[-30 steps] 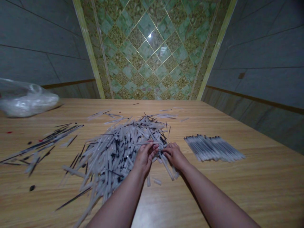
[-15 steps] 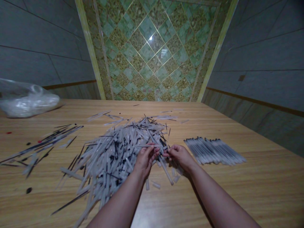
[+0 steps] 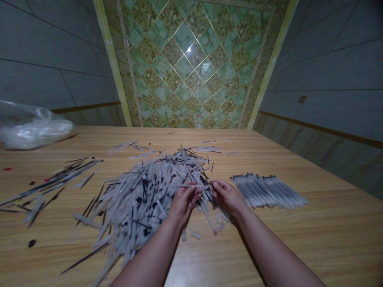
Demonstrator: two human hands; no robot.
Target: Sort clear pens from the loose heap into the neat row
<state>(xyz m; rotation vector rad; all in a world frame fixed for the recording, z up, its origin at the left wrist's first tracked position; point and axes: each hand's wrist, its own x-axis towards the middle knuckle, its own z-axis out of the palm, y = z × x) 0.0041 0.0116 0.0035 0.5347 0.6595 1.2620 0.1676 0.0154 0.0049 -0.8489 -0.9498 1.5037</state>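
Between the fingertips of my left hand (image 3: 184,201) a thin, translucent pen barrel (image 3: 181,185) lies almost level, its right end pointing at my other hand. My right hand (image 3: 226,197) is closed in a pinch just right of that end, with a tiny dark bit at its fingertips, too small to name. Beneath and to the left of both hands spreads a heap of loose pen parts (image 3: 140,203): clear barrels, dark thin refills and small caps. On the right, a neat row of pens (image 3: 267,191) lies side by side, dark ends away from me.
A clear plastic bag (image 3: 36,129) with pale contents sits at the table's far left. Loose dark refills (image 3: 66,173) and small black pieces (image 3: 32,243) are scattered on the left. A few short clear caps (image 3: 195,234) lie in front of my hands on the wooden table (image 3: 323,239).
My right hand has drawn slightly away from the barrel's end, and a small gap shows. The left hand keeps its hold. The whole view has shifted a little.
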